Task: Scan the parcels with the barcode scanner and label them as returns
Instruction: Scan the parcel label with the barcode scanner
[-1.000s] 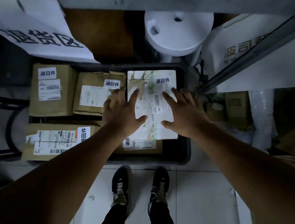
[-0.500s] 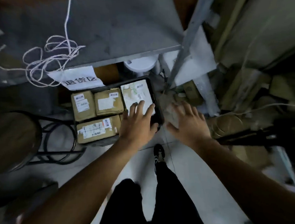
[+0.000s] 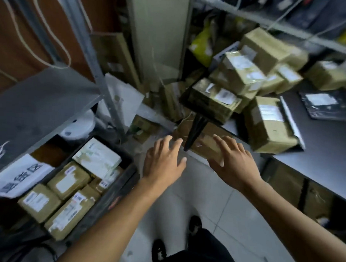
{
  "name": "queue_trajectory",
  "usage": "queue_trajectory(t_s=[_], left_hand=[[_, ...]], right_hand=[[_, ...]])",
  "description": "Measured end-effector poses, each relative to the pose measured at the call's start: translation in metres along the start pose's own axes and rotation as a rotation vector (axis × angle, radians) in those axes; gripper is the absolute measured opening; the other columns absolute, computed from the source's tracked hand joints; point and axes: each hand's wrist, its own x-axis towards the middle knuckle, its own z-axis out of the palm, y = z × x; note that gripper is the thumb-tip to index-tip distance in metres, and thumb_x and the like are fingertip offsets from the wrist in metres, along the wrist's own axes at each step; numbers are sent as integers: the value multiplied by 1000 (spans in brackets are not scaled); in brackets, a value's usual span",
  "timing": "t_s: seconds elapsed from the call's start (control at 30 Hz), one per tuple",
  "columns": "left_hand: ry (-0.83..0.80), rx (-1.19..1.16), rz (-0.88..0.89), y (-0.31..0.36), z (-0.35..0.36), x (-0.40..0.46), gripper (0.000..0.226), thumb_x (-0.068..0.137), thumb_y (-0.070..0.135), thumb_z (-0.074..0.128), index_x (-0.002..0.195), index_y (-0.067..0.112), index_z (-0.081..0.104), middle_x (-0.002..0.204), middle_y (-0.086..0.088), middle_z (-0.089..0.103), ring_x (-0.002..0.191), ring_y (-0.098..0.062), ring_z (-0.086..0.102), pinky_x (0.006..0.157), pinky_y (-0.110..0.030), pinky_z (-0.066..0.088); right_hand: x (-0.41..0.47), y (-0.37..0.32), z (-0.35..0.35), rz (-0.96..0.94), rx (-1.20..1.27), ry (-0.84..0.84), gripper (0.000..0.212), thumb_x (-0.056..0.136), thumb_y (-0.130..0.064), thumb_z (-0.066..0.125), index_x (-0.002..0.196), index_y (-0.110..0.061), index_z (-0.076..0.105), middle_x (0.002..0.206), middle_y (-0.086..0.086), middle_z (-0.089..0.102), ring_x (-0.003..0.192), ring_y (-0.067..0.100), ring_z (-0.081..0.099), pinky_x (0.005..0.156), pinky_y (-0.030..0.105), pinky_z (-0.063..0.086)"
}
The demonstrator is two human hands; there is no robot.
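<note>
Your left hand (image 3: pixel 163 162) and right hand (image 3: pixel 233 160) are spread, empty; crate (image 3: pixel 113 195) filled. Next: take an unscanned parcel (image 3: pixel 214 99) off the desk (image 3: pixel 326 141).

The crate (image 3: pixel 113 195) sits on the floor to the person's left, tucked partly under the low shelf (image 3: pixel 40 105). Inside the crate, several parcels (image 3: pixel 69 179) lie packed side by side, and one flat parcel (image 3: pixel 96 157) rests on top at its far corner. A paper sign (image 3: pixel 19 179) hangs from the shelf edge over the crate's left side. Behind the crate a round stool (image 3: pixel 79 126) stands under the shelf, beside an upright shelf post (image 3: pixel 102 84). To the right of the crate, across bare floor, both hands (image 3: pixel 163 162) (image 3: pixel 234 163) hover apart. Farther right stands a table (image 3: pixel 326 149), with a pile of parcels (image 3: pixel 239 80) on its far left end.
</note>
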Motion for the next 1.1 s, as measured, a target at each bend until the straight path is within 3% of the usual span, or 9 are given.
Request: queue_trajectory(t_s=[0.3,0.53,0.9,1.1], left_hand=[[9,33,267,158,3,42,59,96,49,48,149,27,35,153,-4,32,140,-24,27,107,-43,36],[-45,33,304,264,32,59,57,96,50,48,147,30,35,151,-1,32,140,-22,26,105,-42,36],[-80,82,275,341,73,88,56,94,50,49,145,34,35,142,2,39,131,-21,34,100,-39,40],[-78,40,334,382,88,149,56,95,48,49,147,32,37,149,2,34,135,-21,30,103,-38,38]], right_hand=[[-71,126,-40,266,102,190,71,91,-53,54,151,-27,28,150,4,38,130,28,44,100,42,43],[-101,223,-44,362,182,219,71,92,-54,52,153,-28,25,154,4,34,135,26,39,106,41,40],[-93,311,-34,364,255,158,69,94,-53,49,152,-27,24,151,2,34,133,23,39,104,39,40],[-56,360,-39,415,266,150,68,93,-51,51,152,-27,25,151,2,34,134,23,37,103,40,40]])
